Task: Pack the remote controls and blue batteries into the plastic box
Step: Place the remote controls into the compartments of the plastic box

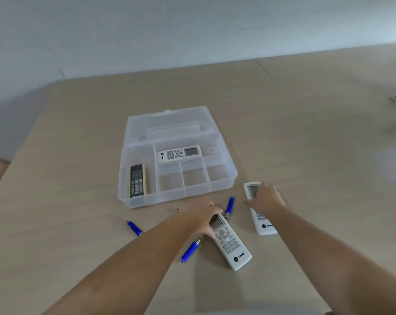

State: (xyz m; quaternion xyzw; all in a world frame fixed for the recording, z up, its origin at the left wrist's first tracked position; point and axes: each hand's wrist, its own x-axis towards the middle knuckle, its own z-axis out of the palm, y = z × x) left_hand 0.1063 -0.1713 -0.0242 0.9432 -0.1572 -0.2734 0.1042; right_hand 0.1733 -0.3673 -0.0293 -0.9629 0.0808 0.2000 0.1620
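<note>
Two bare forearms seen, no sleeves visible. Left hand (201, 220) and right hand (266, 198) bare: no gloves, rings, watch, wristbands.

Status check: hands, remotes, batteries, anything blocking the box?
Left hand and right hand each on a white remote. Two remotes in open box; three batteries loose on table. Nothing blocking.

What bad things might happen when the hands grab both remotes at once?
The left hand covers the top of a white remote with a blue battery right beside it, so lifting might knock that battery rolling. The right hand rests flat on the other remote, perhaps a loose grip. The box's big compartments already hold remotes.
</note>
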